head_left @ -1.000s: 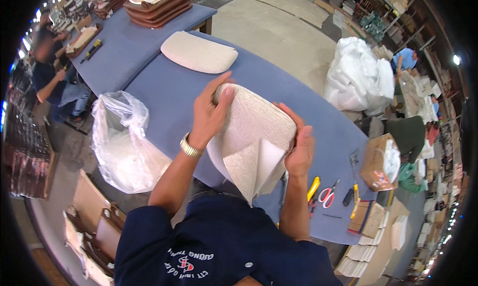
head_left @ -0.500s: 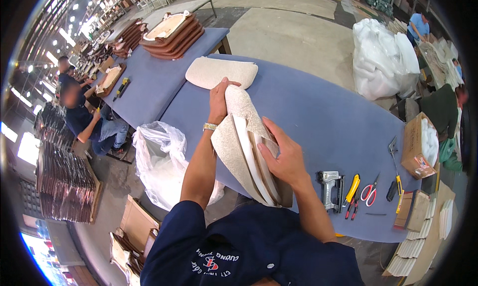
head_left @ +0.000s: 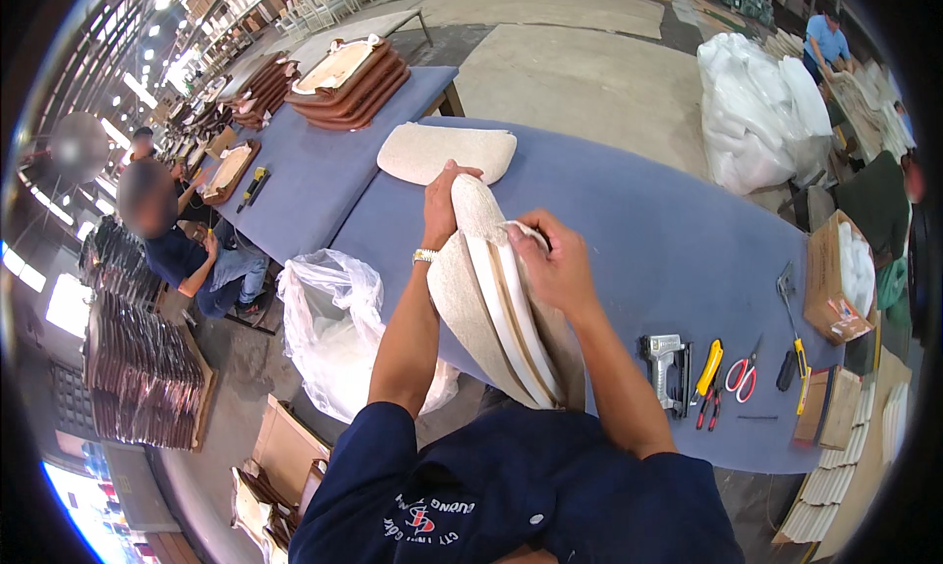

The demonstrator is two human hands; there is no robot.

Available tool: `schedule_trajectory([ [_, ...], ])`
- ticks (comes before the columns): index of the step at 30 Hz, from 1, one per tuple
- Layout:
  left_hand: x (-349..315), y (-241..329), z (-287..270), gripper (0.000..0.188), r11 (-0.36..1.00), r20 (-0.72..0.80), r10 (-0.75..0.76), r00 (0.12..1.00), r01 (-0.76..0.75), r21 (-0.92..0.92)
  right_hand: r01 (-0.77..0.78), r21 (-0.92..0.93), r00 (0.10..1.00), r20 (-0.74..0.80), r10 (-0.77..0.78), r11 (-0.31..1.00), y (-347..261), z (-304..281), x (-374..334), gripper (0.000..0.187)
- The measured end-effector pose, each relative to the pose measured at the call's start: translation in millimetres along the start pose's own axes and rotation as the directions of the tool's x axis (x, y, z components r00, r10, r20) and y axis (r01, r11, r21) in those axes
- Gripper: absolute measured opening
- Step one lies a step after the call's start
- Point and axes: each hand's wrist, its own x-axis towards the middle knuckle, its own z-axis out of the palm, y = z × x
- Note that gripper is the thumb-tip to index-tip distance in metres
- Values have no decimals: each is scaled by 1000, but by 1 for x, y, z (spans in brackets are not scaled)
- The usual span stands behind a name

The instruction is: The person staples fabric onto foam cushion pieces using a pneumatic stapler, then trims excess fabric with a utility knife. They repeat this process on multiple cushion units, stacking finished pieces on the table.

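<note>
A curved chair pad with beige fabric (head_left: 460, 287) around it stands on its edge, its near end against my shirt. Along its open side show white foam (head_left: 488, 284) and a brown board edge. My left hand (head_left: 444, 208) is wrapped round the pad's far end, its palm side hidden. At the right side of the pad, my right hand (head_left: 560, 261) is closed, pinching the free fabric edge between thumb and fingers. Just beyond my left hand, a second beige pad (head_left: 447, 149) lies flat on the blue table (head_left: 648, 240).
To the right lie a staple gun (head_left: 668, 372), a yellow-handled cutter (head_left: 707, 366), pliers (head_left: 709, 407), scissors (head_left: 744, 375) and a screwdriver (head_left: 801, 377). A carton (head_left: 835, 287) stands beyond. Left are a plastic bag (head_left: 329, 318), stacked brown seats (head_left: 349, 92) and seated people.
My right hand has gone from spread fingers against the pad's side to a closed pinch on the fabric edge, drawing it outward. More foam and board edge now show. My left hand keeps its hold.
</note>
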Motion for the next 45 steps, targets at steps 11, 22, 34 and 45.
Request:
schedule_trajectory([
  [11, -193, -133, 46, 63, 380, 229, -719, 657, 646, -662, -387, -39, 872, 308, 380, 921, 93, -43, -105, 48],
  [22, -217, -89, 94, 58, 681, 100, -669, 736, 661, -316, -428, -211, 880, 122, 459, 878, 90, -57, -101, 49],
  [34, -215, -25, 73, 56, 601, 45, -717, 695, 650, -464, -332, -213, 938, 22, 345, 919, 88, -26, -83, 55],
  [45, -220, -44, 48, 53, 674, 147, -592, 792, 588, -447, -362, -239, 900, 161, 404, 901, 85, -17, -86, 53],
])
